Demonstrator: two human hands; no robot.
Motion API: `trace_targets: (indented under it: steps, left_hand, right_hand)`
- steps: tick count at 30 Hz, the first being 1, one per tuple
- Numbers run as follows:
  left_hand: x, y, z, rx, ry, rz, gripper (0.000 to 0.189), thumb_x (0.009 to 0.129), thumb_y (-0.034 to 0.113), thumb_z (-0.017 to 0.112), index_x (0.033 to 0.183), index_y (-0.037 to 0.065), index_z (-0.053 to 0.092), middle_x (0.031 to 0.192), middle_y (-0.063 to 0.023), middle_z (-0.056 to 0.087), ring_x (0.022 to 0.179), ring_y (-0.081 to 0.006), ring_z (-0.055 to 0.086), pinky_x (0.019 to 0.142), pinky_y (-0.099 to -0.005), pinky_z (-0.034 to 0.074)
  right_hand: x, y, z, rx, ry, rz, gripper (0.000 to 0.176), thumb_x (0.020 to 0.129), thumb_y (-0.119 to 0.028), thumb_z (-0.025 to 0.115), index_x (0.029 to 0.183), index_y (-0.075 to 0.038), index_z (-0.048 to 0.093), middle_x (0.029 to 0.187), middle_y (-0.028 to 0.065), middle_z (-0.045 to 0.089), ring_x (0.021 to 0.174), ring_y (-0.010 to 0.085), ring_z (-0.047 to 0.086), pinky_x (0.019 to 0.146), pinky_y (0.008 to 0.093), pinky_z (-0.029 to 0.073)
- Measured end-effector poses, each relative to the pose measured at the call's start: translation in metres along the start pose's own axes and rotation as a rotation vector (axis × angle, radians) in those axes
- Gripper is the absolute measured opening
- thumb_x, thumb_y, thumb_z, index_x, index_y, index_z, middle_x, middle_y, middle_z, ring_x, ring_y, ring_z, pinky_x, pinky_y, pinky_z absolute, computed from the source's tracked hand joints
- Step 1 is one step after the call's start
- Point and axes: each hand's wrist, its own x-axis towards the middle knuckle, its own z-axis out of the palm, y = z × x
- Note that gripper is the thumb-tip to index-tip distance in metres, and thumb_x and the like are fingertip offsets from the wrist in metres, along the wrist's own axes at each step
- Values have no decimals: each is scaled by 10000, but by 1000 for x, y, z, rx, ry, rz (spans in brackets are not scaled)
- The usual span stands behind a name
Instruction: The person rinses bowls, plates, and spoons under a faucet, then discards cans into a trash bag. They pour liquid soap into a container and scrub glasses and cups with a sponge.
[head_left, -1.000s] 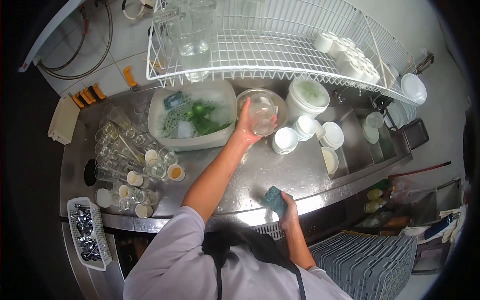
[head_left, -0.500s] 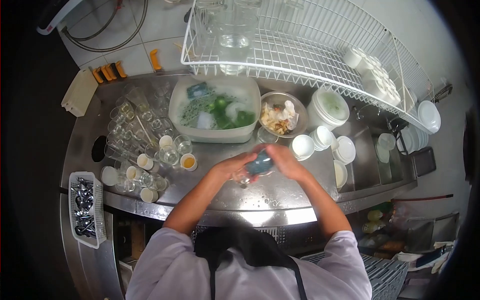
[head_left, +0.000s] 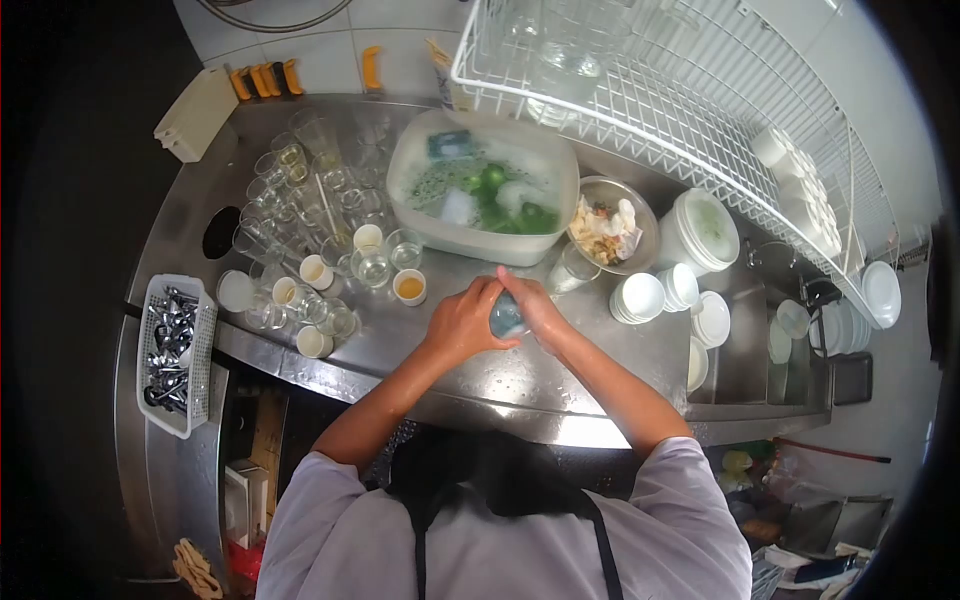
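Observation:
My left hand [head_left: 465, 316] and my right hand [head_left: 537, 312] are closed together over the front of the counter. Between the palms shows a blue-grey sponge [head_left: 506, 316], which my right hand presses. My left hand curls around a clear drinking glass, now mostly hidden by fingers and sponge. Beyond my hands stands a translucent plastic tub [head_left: 480, 238] of soapy water, with green pieces and another blue sponge [head_left: 450, 146] in it. Left of my hands is a small cup [head_left: 409, 288] with orange-brown liquid.
Many used glasses [head_left: 330, 190] crowd the counter's left, by a cutlery basket [head_left: 178, 355]. A bowl of food scraps [head_left: 612, 228], a white bucket [head_left: 700, 232], stacked white bowls [head_left: 640, 298] and a sink [head_left: 735, 352] lie right. A wire rack [head_left: 650, 110] overhangs the back.
The view has shifted, so the counter sits higher and further right. My hands have closed more tightly around the sponge, and the glass visible beneath them earlier is now mostly covered.

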Motion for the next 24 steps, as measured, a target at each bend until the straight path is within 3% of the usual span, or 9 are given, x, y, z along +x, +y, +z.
trace_targets:
  steps: [1,4,6,9,13,19,21,23,24]
  left_hand:
    - [3,-11,-4,-168,-10,64,1005,622,226,950,1468,39,442,1472,-160,517,1259,-255,614,1027,-356,501]
    - [12,-53,2,-741,-214,126,1015,617,216,955,1474,51,437,1451,-157,540,1261,-255,610,1044,-371,494]
    - [16,-62,10,-877,-221,147,1052,601,220,969,1490,67,428,1376,-159,598,1251,-257,603,1054,-383,482]
    - [7,-14,-16,-232,-95,155,1050,583,204,973,1479,78,442,1343,-145,620,1221,-288,611,1014,-400,500]
    - [23,-28,43,-346,112,80,1082,551,156,982,1484,100,437,1333,-131,622,1217,-284,604,1017,-406,495]
    - [58,-86,126,-518,353,-9,1158,558,54,962,1530,78,332,1418,-152,546,1284,-277,556,1077,-401,461]
    - [73,-93,148,-627,473,17,1163,578,2,939,1541,62,290,1453,-169,508,1309,-285,534,1102,-391,446]
    - [77,-84,152,-702,500,6,1168,585,-37,921,1548,52,267,1465,-184,491,1323,-298,525,1112,-377,440]
    - [79,-78,153,-738,517,0,1170,589,-57,912,1552,47,255,1471,-192,483,1329,-304,520,1117,-371,437]
  right_hand:
    - [1,-3,-1,-185,-3,-20,560,990,-548,586,1159,-18,654,1100,136,684,1019,216,654,902,375,510]
    - [-19,3,2,-845,-109,-772,544,950,-493,653,1197,-8,624,1084,136,695,991,224,662,893,377,511]
    - [-22,1,0,-716,-120,-763,512,902,-436,719,1156,1,641,1070,140,706,985,233,670,892,373,511]
    - [-16,11,-12,-456,-162,-536,497,845,-370,796,1139,2,648,1071,141,713,980,240,680,892,368,512]
    - [-25,0,-72,-378,-2,-310,548,796,-291,855,1209,-12,625,1099,142,714,997,228,686,903,358,510]
    - [-57,4,-236,99,835,-429,508,862,-357,805,1189,-4,641,1098,92,711,1004,183,660,866,356,523]
    - [-55,10,-335,23,1198,-619,452,885,-350,762,1171,-22,640,1050,112,720,991,250,686,840,384,524]
    - [-48,9,-383,-465,1493,-478,424,896,-330,720,1203,-49,640,1064,165,726,998,332,698,859,422,529]
    - [-42,15,-409,-643,1401,-411,402,886,-312,711,1195,-61,657,1077,179,722,1008,355,693,870,435,528]
